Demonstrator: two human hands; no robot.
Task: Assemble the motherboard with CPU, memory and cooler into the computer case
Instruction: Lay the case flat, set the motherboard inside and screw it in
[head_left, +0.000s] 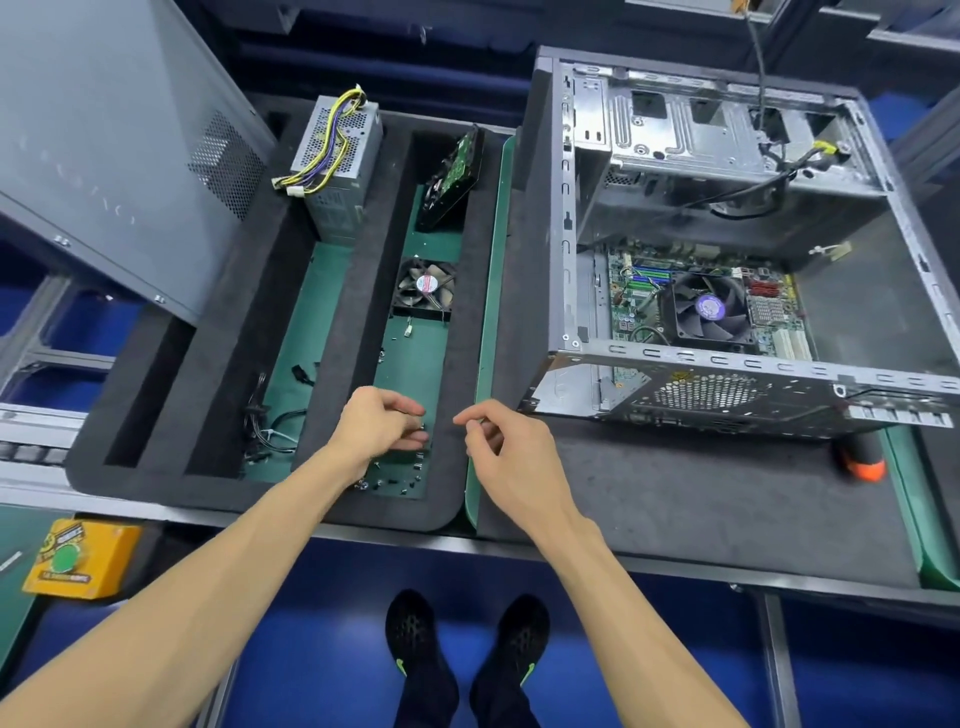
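The open computer case lies on its side at the right. Inside it sits the green motherboard with a black cooler fan on top and memory sticks beside it. My left hand hovers over small screws scattered at the near end of a foam tray slot, its fingers curled and seeming to hold small screws. My right hand is just right of it, thumb and forefinger pinched together on something too small to make out.
The black foam tray holds a power supply, a hard drive, a case fan and loose cables. The case side panel leans at the left. An orange-tipped screwdriver lies before the case. A yellow box sits lower left.
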